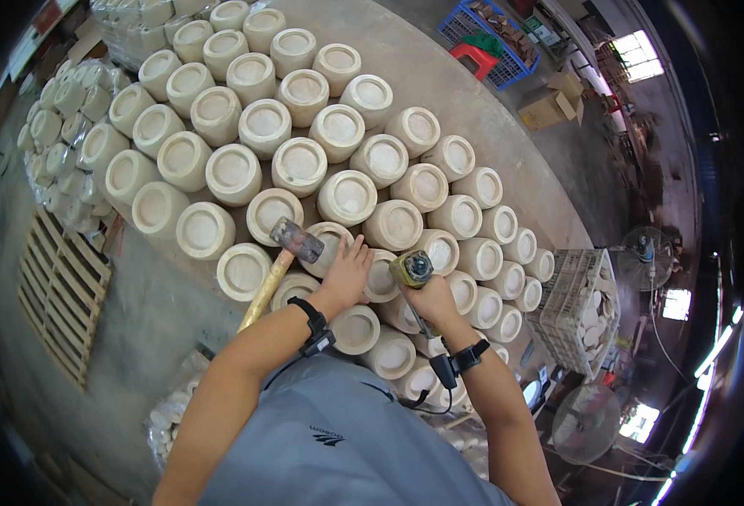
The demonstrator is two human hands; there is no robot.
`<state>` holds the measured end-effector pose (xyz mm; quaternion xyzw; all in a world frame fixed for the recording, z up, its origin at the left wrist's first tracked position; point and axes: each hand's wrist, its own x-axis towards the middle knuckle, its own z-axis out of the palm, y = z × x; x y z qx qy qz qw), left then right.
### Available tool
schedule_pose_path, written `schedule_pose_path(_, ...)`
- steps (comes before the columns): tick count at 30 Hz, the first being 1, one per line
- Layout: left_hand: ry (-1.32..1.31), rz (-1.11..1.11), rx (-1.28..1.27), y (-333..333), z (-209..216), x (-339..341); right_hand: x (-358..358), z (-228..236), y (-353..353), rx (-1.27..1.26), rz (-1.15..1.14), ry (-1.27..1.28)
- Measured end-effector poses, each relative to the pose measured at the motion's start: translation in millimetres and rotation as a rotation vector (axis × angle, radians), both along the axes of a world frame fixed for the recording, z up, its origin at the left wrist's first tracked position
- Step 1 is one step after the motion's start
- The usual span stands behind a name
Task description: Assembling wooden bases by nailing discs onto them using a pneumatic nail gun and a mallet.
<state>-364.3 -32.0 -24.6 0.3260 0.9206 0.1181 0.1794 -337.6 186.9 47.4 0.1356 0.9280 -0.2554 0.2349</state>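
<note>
My left hand point(349, 271) lies over the near rows of cream, round pots point(346, 197), fingers stretched out and touching the top of one. It holds nothing. My right hand point(433, 301) is closed round a yellow-and-black hand tool point(411, 268), held above the pots just right of my left hand. A thin dark rod shows below that tool; its exact kind I cannot make out. Left of my left hand, a mallet with a dark, worn head point(298, 240) rests across the pots, its wooden handle point(267, 291) slanting toward me. Each pot top has a round recess.
Wrapped stacks of pots point(68, 126) stand at the far left, near a wooden pallet point(64, 291). A grey crate point(570, 312) with pale pieces is at the right, by standing fans point(587, 423). Farther off are a blue crate point(507, 63), a red stool point(475, 59) and a cardboard box point(551, 101).
</note>
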Motion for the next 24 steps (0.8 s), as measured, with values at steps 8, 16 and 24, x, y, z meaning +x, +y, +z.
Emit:
schedule_pose_path(8, 0.016, 0.047, 0.110, -4, -8, 0, -8, 9, -3, 0.024, 0.058, 0.008)
schedule_pose_path(16, 0.007, 0.066, 0.180, -8, -11, 3, 17, 22, -23, -0.052, 0.197, -0.110)
schedule_pose_path(24, 0.019, 0.071, 0.217, -8, -9, -3, 6, 23, -25, 0.028, 0.187, -0.123)
